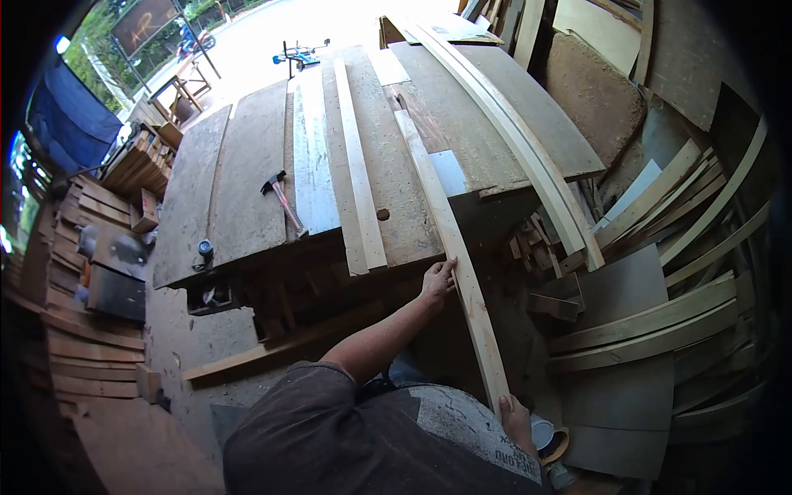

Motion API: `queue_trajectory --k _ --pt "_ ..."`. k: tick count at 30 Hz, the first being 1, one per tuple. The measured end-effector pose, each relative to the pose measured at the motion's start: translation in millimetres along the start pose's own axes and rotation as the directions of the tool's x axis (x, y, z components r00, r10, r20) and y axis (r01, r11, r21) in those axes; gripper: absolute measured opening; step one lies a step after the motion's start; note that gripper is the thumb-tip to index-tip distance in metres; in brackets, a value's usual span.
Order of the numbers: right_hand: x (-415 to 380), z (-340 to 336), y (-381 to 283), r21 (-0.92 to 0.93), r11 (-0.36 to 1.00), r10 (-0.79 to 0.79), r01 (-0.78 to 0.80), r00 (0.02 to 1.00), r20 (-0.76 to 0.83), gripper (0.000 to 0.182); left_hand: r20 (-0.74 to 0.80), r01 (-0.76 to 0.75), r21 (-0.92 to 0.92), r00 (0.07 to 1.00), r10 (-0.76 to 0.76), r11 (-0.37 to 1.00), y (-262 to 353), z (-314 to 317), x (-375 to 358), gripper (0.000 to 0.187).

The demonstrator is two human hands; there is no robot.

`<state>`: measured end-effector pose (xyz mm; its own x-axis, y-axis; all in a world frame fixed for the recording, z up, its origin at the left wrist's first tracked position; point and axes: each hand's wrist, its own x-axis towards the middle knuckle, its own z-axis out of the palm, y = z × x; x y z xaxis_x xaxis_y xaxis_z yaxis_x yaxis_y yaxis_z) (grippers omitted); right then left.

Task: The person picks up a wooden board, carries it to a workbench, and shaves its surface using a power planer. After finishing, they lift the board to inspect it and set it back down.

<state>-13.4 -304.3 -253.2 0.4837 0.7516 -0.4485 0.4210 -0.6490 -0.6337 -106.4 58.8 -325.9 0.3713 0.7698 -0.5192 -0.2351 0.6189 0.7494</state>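
A long, pale wooden strip [450, 235] slants from the workbench toward my body, its far end over the bench top. My left hand [438, 280] grips its left edge just off the front of the bench, fingers closed at the side. Close to my waist, my right hand [516, 422] is closed around the near end, thumb on top. To the left, another light strip [353, 157] lies flat on the bench, running front to back. A claw hammer [283, 202] rests farther left, its head pointing away from me.
The large wooden workbench [256, 165] spreads ahead. Long pale boards [511, 136] lie along its right side. Stacked timber [643, 334] crowds the right, and more planks [95, 359] line the left. A small round container [205, 247] sits at the bench's left corner.
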Motion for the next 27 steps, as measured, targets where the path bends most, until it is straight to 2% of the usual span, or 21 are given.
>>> queue_trajectory --k 2,6,9,11,12,13,15,16,17,19,21,23,24,26,27 --pt "6.7 1.4 -4.6 0.003 1.0 0.002 -0.002 1.0 0.0 0.054 0.008 -0.006 0.088 1.0 0.006 0.996 3.2 -2.4 -6.7 0.044" --pt "24.1 5.3 -11.9 0.008 0.999 -0.047 0.047 0.999 -0.014 0.056 0.036 -0.024 0.124 0.999 0.02 0.992 11.4 -4.0 -18.6 0.048" --pt "35.1 5.6 -25.2 -0.009 0.999 -0.044 0.044 0.999 -0.009 0.057 0.108 -0.01 0.218 0.994 -0.014 0.976 19.0 -8.6 -23.3 0.053" --pt "43.5 6.1 -32.1 -0.011 0.999 -0.043 0.043 0.999 -0.007 0.057 0.193 0.037 0.462 0.971 -0.141 0.886 29.5 -15.2 -28.0 0.055" --pt "48.8 7.7 -33.8 -0.009 0.999 -0.053 0.053 0.999 -0.005 0.057 0.207 -0.005 0.563 0.969 -0.136 0.826 37.0 -18.1 -30.8 0.052" --pt "53.9 9.2 -35.6 -0.006 0.998 -0.063 0.063 0.998 -0.003 0.057 0.209 -0.006 0.565 0.969 -0.136 0.825 51.1 -19.5 -37.4 0.052" --pt "62.9 12.7 -39.3 -0.016 0.998 -0.062 0.062 0.998 -0.017 0.057 0.35 -0.121 0.699 0.918 -0.189 0.705 87.7 -22.6 -52.4 0.046" --pt "66.6 13.9 -41.7 -0.029 0.998 -0.061 0.061 0.998 -0.03 0.057 0.389 -0.152 0.674 0.905 -0.172 0.723 107.8 -24.4 -62.2 0.042" --pt "69.9 14.0 -44.7 -0.026 0.998 -0.059 0.059 0.998 -0.032 0.057 0.403 -0.114 0.614 0.896 -0.187 0.781 125.8 -28.1 -66.3 0.04" --pt "76.8 14.3 -51.5 -0.008 0.996 -0.094 0.094 0.995 -0.027 0.056 0.36 -0.122 0.59 0.924 -0.125 0.798 176.9 -24.9 -91.0 0.038" --pt "84.3 17.2 -54.0 -0.011 0.997 -0.082 0.082 0.996 -0.031 0.056 0.384 -0.289 0.543 0.92 0.073 0.789 197.9 -59.7 -56.6 0.035" --pt "90.1 18.4 -57.0 -0.015 0.997 -0.07 0.07 0.997 -0.038 0.056 0.176 -0.341 0.522 0.94 0.292 0.782 220.3 -77.1 -44.6 0.032" --pt "92.4 18.4 -59.0 -0.015 0.997 -0.071 0.071 0.997 -0.035 0.055 0.063 -0.378 0.467 0.916 0.396 0.799 222.6 -92.4 -30.6 0.03" --pt "97.2 17.8 -65.6 -0.012 0.998 -0.069 0.068 0.997 -0.038 0.055 -0.113 -0.392 0.534 0.845 0.523 0.749 225.4 -124.1 -2.9 0.027" --pt "99.5 16.9 -69.8 -0.012 0.997 -0.075 0.075 0.996 -0.037 0.055 -0.142 -0.403 0.638 0.776 0.615 0.656 220.8 -143.3 16.0 0.032"
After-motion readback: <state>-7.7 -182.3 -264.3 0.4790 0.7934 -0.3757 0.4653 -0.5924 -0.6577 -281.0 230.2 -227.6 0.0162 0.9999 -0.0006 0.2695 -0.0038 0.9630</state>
